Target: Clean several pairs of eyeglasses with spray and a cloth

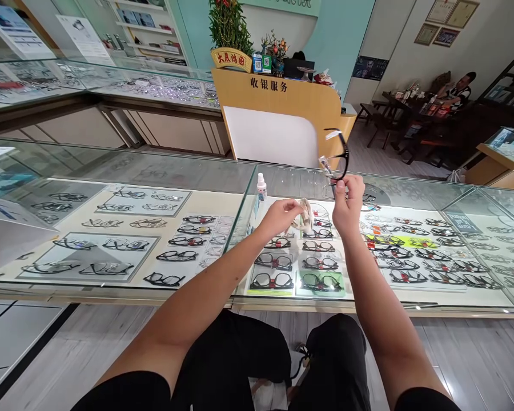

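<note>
The spray bottle [261,187] stands upright on the glass display case [214,171], just beyond the left hand [284,216], whose fingers pinch a pale cloth [304,215]. To its right, the right hand [348,201] closes around black-framed eyeglasses [346,161], raised above the case.

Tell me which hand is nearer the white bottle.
Left. The left hand, pinching a cloth, is just right of the white bottle; the right hand, holding up glasses, is farther right.
</note>
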A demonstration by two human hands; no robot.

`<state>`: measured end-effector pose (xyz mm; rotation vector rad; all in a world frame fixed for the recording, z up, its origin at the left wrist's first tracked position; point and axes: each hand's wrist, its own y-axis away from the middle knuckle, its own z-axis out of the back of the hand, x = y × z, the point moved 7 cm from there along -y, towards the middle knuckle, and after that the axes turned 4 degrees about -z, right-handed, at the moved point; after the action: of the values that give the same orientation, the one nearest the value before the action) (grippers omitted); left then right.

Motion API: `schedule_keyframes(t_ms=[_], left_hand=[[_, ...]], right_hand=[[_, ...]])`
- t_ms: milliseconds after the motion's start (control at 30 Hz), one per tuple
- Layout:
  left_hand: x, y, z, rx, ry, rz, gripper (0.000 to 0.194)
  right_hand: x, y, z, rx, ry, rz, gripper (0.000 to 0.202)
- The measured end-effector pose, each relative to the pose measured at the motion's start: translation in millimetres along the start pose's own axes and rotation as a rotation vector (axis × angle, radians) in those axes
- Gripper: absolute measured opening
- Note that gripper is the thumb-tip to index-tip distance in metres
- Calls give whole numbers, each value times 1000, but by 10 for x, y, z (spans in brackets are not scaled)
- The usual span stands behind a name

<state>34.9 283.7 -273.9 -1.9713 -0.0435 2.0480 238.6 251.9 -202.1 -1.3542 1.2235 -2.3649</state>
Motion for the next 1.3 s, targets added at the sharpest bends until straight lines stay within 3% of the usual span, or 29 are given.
schedule_keyframes(t_ms=[100,233,333,533,867,967,1133,1300], left_hand=[[-162,28,108,-120,-273,-204,14],[-498,157,211,-304,-510,-592,71],[-607,203,163,-291,-746,-758,77],[-603,157,133,-169,-886,-793,55],[-614,135,209,-192,-987,-857,57],[-560,88,248,-190,-1001,-836,62],[-554,13,367,-284,-981,-793,70],[-972,153,402,-419,-979,-852,70]], right_hand=[[83,46,-80,58,186,54,31],[154,110,-192,192,440,124,25],[195,154,-249,285,517,190,25],[229,171,-264,320,548,232,25],[261,163,-252,319,496,186,29],[228,149,-216,218,439,152,35],[122,99,35,-157,350,97,45],[-65,31,234,-386,316,80,42]])
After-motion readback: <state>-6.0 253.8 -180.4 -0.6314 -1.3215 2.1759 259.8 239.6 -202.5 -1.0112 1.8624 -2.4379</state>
